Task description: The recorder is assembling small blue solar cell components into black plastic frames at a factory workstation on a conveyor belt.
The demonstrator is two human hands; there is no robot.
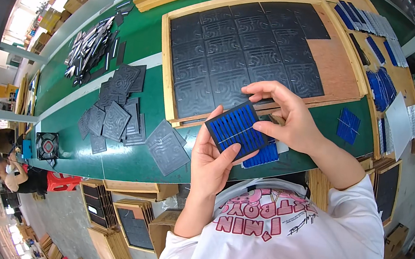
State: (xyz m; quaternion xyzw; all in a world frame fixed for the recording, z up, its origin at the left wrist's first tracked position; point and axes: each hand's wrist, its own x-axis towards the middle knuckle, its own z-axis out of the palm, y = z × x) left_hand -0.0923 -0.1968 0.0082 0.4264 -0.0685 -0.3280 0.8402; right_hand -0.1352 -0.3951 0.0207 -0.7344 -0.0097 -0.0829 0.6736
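Between both hands, above the front edge of the green table, is a small black-framed solar panel (233, 128) with blue strips, held tilted. My left hand (208, 165) grips its lower left side, thumb on the face and fingers behind. At its right edge rests the thumb of my right hand (295, 121); the fingers of that hand curl beyond the panel's upper edge, their tips partly apart. Under the hands lie more blue solar strips (262, 156), partly hidden. Just beyond sits a wood-framed tray (168, 77) holding rows of black textured panels (245, 43).
Loose black panels (116, 117) are heaped left of the tray, near a pile of dark strips (90, 51). A small fan (47, 146) stands at the table's left end. Blue strips (380, 88) lie on a board at right. Another person (15, 176) sits far left.
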